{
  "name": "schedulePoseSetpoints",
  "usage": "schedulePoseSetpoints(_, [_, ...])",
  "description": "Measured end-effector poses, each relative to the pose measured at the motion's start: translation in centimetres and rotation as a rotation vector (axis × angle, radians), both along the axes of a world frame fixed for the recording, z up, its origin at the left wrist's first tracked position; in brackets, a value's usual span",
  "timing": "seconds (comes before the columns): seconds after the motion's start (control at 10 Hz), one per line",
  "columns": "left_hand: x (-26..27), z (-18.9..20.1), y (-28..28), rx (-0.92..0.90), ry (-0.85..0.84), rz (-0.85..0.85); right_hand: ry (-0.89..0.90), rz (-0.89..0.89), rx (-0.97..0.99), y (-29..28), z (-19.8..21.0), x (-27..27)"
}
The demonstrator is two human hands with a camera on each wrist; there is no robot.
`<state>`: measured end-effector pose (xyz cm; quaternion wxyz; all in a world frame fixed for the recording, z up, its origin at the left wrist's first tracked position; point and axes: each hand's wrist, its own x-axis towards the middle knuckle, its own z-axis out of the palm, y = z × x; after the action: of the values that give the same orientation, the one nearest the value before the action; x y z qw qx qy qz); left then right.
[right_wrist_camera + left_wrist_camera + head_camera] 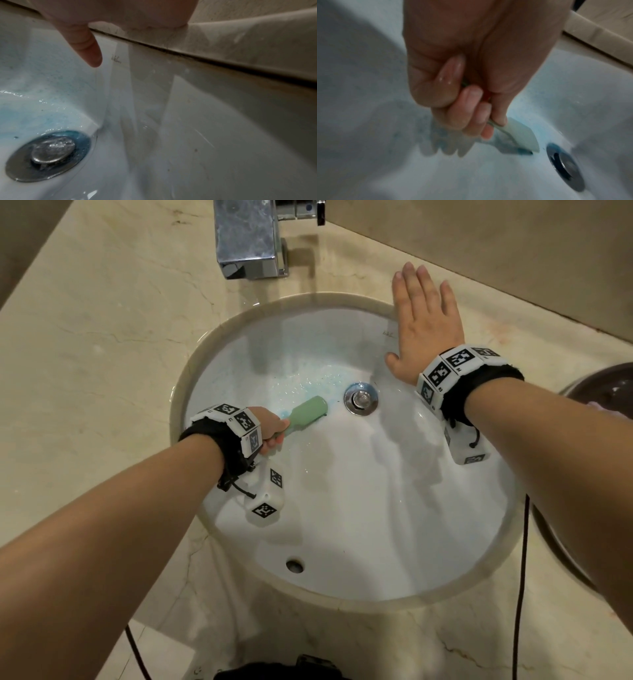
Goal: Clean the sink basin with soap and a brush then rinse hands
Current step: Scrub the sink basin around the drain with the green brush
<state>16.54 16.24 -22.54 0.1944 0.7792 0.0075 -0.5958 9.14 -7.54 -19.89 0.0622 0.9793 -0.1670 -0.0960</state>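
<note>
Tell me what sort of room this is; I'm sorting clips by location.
Most likely a bathroom: a round white sink basin set under a beige stone counter, with a chrome tap behind it and a metal drain plug in the bottom.

Beige marble worktop [102,344] with round sink basin [376,525] set in; chrome tap [248,237] beyond the hands; right hand [424,326] rests flat on the worktop.
</note>
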Motion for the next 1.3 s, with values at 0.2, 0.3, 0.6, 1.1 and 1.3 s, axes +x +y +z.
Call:
schedulePoseSetpoints(0.2, [2.0,0.5,2.2,0.164,0.132,-0.088,-0.007,0.004,0.005,0.0,0.0,0.1])
schedulePoseSetpoints(0.3, [1.7,0.5,2.2,0.171,0.106,-0.080,-0.003,0.001,0.000,0.0,0.0,0.0])
schedulePoseSetpoints(0.6, [-0.4,0.5,-1.2,0.049,0.099,0.002,0.005,0.007,-0.031,0.0,-0.1,0.1])
schedulePoseSetpoints(1.1, [0.3,-1.5,-0.2,0.022,0.073,0.037,0.001,0.002,-0.019,0.1,-0.1,-0.1])
schedulePoseSetpoints(1.3, [-0.7,-2.4,-1.4,-0.038,0.153,0.127,-0.013,0.009,-0.021,0.0,-0.2,0.0])
